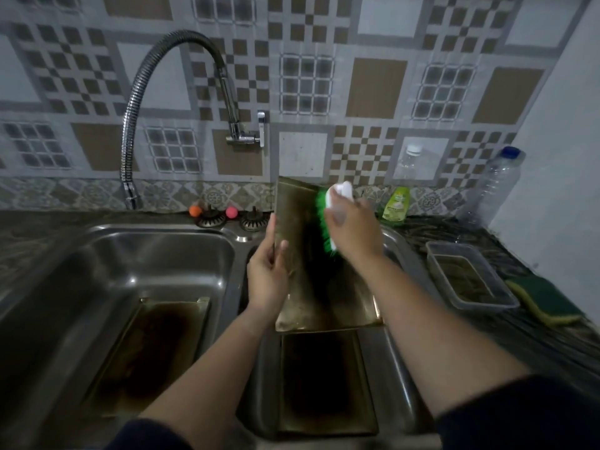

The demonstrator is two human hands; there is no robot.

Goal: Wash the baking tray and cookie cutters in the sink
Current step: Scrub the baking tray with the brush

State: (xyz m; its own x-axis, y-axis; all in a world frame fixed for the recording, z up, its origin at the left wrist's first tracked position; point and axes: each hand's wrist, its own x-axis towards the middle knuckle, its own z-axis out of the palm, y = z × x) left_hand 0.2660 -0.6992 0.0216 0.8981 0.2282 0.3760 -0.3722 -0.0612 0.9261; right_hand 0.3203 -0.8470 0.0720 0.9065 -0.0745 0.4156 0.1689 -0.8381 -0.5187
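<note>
A brownish baking tray point(300, 254) stands tilted up over the right basin. My left hand point(268, 271) grips its left edge. My right hand point(352, 227) holds a white-handled scrub brush with green bristles point(324, 219), and the bristles press on the tray's upper right part. A second tray point(324, 381) lies flat in the right basin below it. A third tray point(152, 352) lies in the left basin point(156, 251). No cookie cutters can be made out.
A flexible steel faucet point(130, 177) hangs over the left basin's back edge. Two strainer plugs point(211, 219) sit behind the sink. On the right counter are a green soap bottle point(396, 206), a clear plastic container point(470, 277), a green-yellow sponge point(545, 303) and two plastic bottles point(493, 186).
</note>
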